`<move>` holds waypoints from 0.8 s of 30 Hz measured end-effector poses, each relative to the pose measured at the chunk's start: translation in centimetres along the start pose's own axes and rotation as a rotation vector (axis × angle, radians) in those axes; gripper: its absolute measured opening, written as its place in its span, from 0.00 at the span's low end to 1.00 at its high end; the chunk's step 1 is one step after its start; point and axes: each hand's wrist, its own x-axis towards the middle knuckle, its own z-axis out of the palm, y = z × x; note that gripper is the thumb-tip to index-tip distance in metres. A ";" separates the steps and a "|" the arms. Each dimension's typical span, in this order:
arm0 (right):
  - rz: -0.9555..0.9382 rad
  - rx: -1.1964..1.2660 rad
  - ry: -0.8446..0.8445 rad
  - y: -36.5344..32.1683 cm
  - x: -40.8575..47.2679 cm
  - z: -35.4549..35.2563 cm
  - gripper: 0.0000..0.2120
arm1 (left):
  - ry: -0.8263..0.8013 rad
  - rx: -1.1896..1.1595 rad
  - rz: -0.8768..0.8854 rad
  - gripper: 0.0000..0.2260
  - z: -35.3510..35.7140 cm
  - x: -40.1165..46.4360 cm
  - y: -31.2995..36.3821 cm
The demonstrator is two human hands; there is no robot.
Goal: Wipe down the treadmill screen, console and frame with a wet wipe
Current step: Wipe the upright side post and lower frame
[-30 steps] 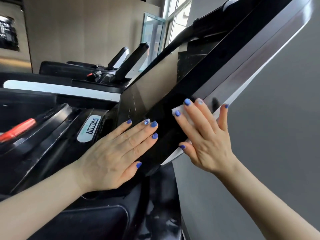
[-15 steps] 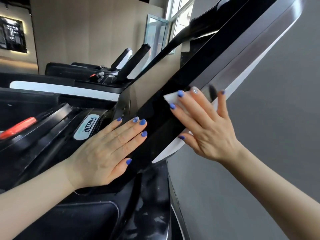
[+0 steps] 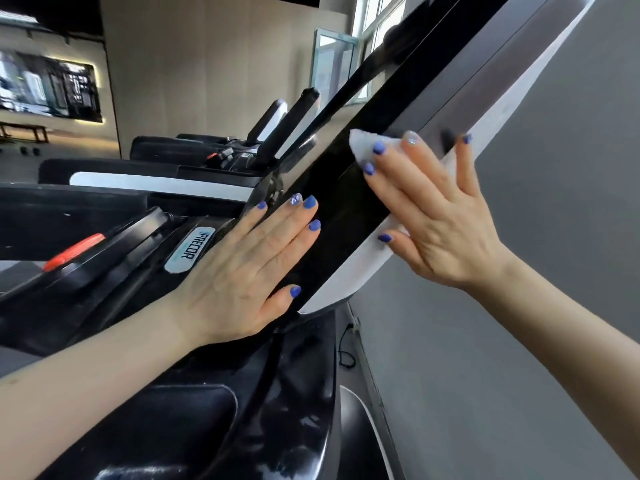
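Head view: the right hand (image 3: 446, 220) has its fingers (image 3: 391, 164) spread flat, pressing the white wet wipe (image 3: 363, 147) against the black side edge of the tilted treadmill screen (image 3: 346, 202), beside its silver trim. The left hand (image 3: 242, 268) lies open and flat on the screen's lower face, holding nothing. Below sits the glossy black console (image 3: 277, 393), with a PRECOR badge (image 3: 190, 249) to the left.

Black screen (image 3: 332, 209), white wet wipe (image 3: 363, 147), silver-grey frame (image 3: 485, 64), red clip (image 3: 74, 252), blue nails.
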 end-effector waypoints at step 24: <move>-0.219 -0.065 0.183 -1.0 -3.4 5.9 0.29 | -0.140 0.260 -0.021 0.29 0.7 -1.1 0.7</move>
